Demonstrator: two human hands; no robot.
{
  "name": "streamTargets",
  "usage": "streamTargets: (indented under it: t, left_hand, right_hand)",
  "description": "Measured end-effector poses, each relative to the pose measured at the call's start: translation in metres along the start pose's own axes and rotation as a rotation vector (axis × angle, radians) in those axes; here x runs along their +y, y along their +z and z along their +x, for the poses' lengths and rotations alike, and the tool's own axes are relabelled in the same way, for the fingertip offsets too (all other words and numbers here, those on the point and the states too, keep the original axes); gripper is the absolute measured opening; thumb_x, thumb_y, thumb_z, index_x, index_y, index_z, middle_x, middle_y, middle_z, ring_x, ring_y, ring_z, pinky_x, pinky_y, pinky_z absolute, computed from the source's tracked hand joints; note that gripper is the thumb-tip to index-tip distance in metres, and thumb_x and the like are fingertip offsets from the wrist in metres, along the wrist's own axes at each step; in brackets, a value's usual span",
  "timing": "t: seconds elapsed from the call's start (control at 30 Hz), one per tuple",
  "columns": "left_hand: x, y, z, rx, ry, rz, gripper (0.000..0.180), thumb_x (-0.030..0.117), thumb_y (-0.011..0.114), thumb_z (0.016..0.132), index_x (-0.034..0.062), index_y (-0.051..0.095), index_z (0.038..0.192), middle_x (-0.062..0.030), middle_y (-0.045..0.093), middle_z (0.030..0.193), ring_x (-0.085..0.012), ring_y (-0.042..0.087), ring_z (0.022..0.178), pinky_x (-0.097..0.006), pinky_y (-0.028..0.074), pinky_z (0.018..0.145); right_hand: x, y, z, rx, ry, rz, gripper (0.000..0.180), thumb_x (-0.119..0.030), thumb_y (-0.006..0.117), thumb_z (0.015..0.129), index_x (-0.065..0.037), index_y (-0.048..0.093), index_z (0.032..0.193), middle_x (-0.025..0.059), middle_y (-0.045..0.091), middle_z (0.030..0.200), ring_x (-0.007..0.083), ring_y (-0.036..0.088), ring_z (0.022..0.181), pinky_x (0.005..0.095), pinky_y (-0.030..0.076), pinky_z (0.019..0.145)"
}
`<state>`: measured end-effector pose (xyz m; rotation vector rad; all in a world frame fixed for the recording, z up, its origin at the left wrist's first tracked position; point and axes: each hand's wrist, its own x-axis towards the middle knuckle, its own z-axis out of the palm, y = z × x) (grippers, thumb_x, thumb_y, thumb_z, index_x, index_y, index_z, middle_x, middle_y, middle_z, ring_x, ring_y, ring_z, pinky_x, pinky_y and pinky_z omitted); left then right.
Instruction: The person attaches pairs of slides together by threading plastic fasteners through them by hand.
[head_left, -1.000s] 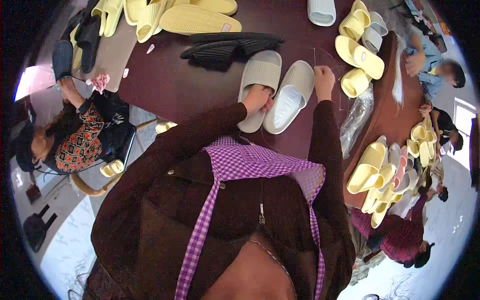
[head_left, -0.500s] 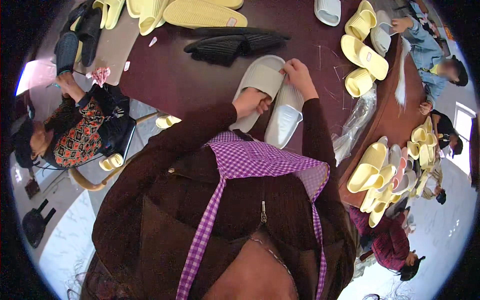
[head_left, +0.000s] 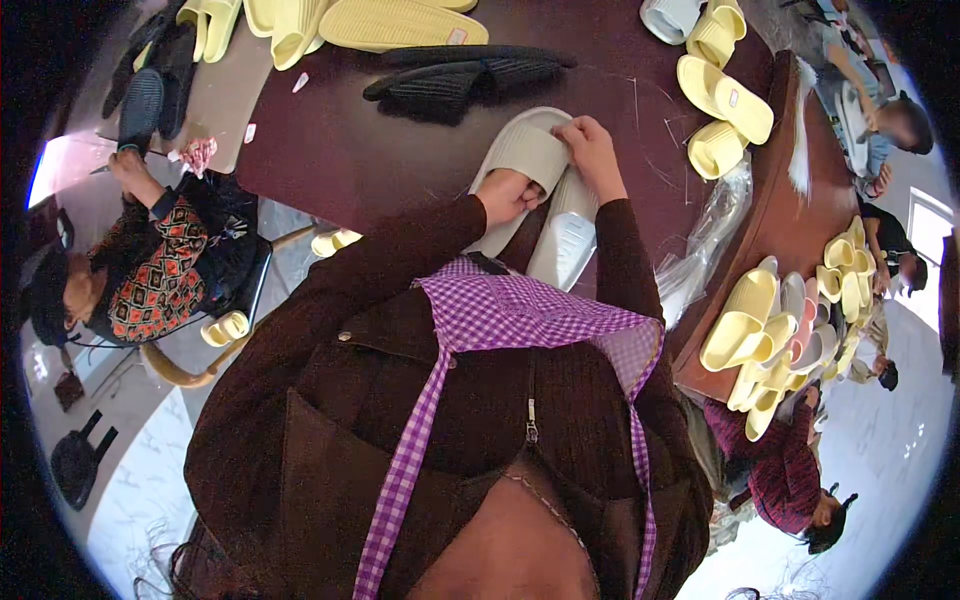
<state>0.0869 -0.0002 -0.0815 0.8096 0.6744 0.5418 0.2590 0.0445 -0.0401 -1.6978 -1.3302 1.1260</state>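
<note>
A pair of pale grey-white slippers lies before me on the dark red table. My left hand (head_left: 508,195) is closed at the foot opening of the left slipper (head_left: 520,150), its curled fingertips partly hidden under the strap. My right hand (head_left: 592,158) pinches the right edge of that same strap, with its fingertips pressed together. Beneath my right wrist lies the second slipper (head_left: 563,245), sole down and partly covered by the hand. Just beyond, a black ribbed pair (head_left: 475,82) rests on its sides.
Yellow slippers (head_left: 725,100) and crumpled clear plastic (head_left: 705,250) lie to the right; more yellow slippers (head_left: 390,22) are at the far edge. A slipper cluster (head_left: 750,330) stands on the right tabletop (head_left: 745,270). At left, a seated person (head_left: 160,260) handles a black slipper.
My left fingers have curled in closer at the strap, and my right hand has shifted slightly left along its edge. At right, a person has drawn a grey slipper away from the yellow ones.
</note>
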Motion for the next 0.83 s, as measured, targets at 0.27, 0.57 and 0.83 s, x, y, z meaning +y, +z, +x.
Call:
streamTargets:
  t: [0.27, 0.57, 0.83]
  left_hand:
    - [-0.064, -0.041, 0.021, -0.042, 0.076, 0.218, 0.006, -0.001, 0.046, 0.079, 0.0017, 0.05, 0.081, -0.0038, 0.051, 0.069, -0.0144, 0.051, 0.061, -0.03, 0.043, 0.053]
    - [0.068, 0.029, -0.062, 0.198, -0.176, -0.04, 0.017, 0.013, 0.05, 0.088, -0.0019, 0.057, 0.093, -0.0026, 0.052, 0.07, -0.0092, 0.049, 0.06, -0.024, 0.04, 0.055]
    - [0.126, 0.041, -0.031, 0.103, 0.102, 0.145, 0.029, 0.017, 0.054, 0.087, -0.0024, 0.057, 0.109, -0.001, 0.056, 0.074, -0.0078, 0.049, 0.062, -0.022, 0.04, 0.056]
  right_hand:
    - [-0.029, 0.002, 0.0, -0.037, 0.125, 0.349, 0.011, -0.011, 0.055, 0.082, 0.0, 0.057, 0.086, 0.0036, 0.056, 0.069, 0.0089, 0.047, 0.058, 0.0232, 0.038, 0.051]
    - [-0.031, -0.011, -0.041, 0.194, -0.015, 0.58, 0.007, -0.008, 0.05, 0.089, -0.002, 0.052, 0.086, 0.0019, 0.052, 0.073, 0.0073, 0.043, 0.058, 0.0206, 0.036, 0.053]
    - [-0.078, -0.002, -0.082, 0.15, -0.115, 0.535, 0.005, -0.007, 0.051, 0.089, -0.003, 0.052, 0.086, 0.0034, 0.054, 0.075, 0.0074, 0.044, 0.059, 0.0208, 0.038, 0.055]
